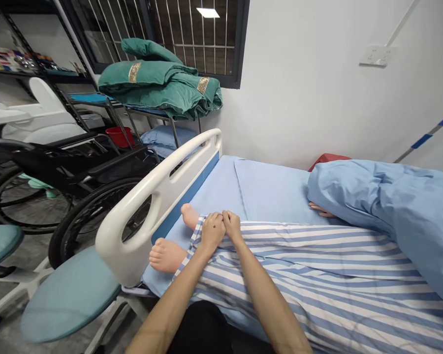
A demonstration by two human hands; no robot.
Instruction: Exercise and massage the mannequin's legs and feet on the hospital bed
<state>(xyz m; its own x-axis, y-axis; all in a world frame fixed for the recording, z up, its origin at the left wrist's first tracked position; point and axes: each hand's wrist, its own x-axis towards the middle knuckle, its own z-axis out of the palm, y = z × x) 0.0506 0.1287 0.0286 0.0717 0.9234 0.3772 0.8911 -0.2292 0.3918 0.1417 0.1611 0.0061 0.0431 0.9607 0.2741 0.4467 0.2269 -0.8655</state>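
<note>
Both of my hands rest close together on a blue-and-white striped trouser leg (pixel 280 265), near its cuff. My left hand (pixel 213 232) is pinching the striped cloth, and my right hand (pixel 232 225) grips it just beside. Two bare feet of a lifelike patient mannequin stick out past the cuff: one foot (pixel 168 255) lies below my left hand, and the other (pixel 189 216) is just above it. A blue blanket (pixel 384 211) covers the upper body, with a mannequin hand (pixel 321 210) showing at its edge.
A white bed footboard (pixel 140 206) stands left of the feet, beyond a blue bed sheet (pixel 269 189). A black wheelchair (pixel 77 167) and a teal padded seat (pixel 68 295) stand beyond it. Folded green blankets (pixel 158 83) sit on a rack by the barred window.
</note>
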